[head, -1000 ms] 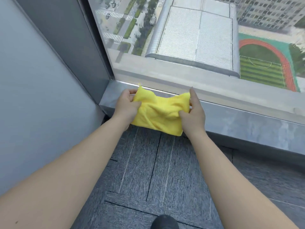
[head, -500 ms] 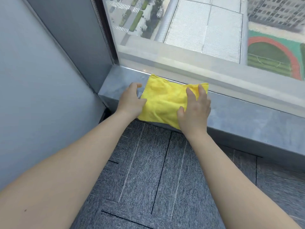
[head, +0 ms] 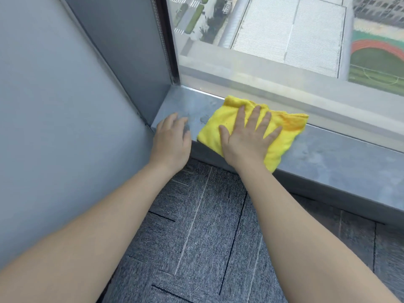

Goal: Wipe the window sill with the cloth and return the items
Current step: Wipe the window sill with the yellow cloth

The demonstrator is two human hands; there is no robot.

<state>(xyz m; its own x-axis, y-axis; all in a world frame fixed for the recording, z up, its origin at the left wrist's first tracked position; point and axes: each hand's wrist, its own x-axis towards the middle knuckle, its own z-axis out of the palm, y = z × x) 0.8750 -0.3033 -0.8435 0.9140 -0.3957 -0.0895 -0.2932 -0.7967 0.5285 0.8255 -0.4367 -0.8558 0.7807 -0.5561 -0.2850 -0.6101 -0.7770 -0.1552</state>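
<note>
The right hand (head: pixel 247 136) lies flat with fingers spread, pressing the yellow cloth (head: pixel 284 136) onto the grey window sill (head: pixel 341 158). The cloth's far edge touches the window glass (head: pixel 284 51). Just beside it, the left hand (head: pixel 172 138) rests open and empty on the sill's corner, above the carpet (head: pixel 207 237).

Cloth (head: pixel 251 119): bright yellow, plain, centre of frame. Window sill (head: pixel 328 154): mottled grey. Carpet (head: pixel 207 226): dark grey, fine ribbing, thin pale and black lines, lower centre. Wall (head: pixel 54 117): plain pale grey, left.
</note>
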